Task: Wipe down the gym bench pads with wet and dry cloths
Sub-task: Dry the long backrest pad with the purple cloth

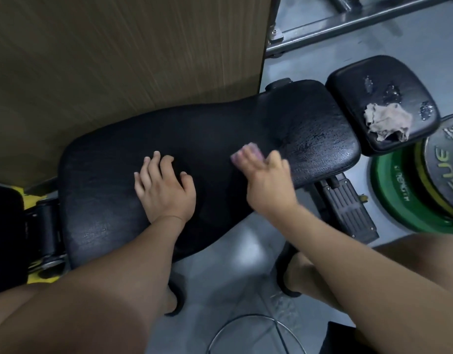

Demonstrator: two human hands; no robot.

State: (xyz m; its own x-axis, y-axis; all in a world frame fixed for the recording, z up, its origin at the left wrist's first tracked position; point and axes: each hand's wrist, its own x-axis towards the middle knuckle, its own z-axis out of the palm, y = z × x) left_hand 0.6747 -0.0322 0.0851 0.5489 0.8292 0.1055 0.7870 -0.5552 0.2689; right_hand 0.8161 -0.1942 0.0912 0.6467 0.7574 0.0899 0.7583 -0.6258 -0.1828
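My left hand lay flat on the long bench pad, fingers spread, holding nothing. My right hand, blurred, met a purple cloth on the same pad; pressing or gripping, I could not tell. A beige cloth sat crumpled on the small seat pad, near the green weight plates.

A wood-grain panel fills the upper left; the grey floor shines with pale reflected light; a steel frame bar crosses the top right; a green weight plate lies at right, grey plates stacked on it; a wire ring sits near the bottom edge.
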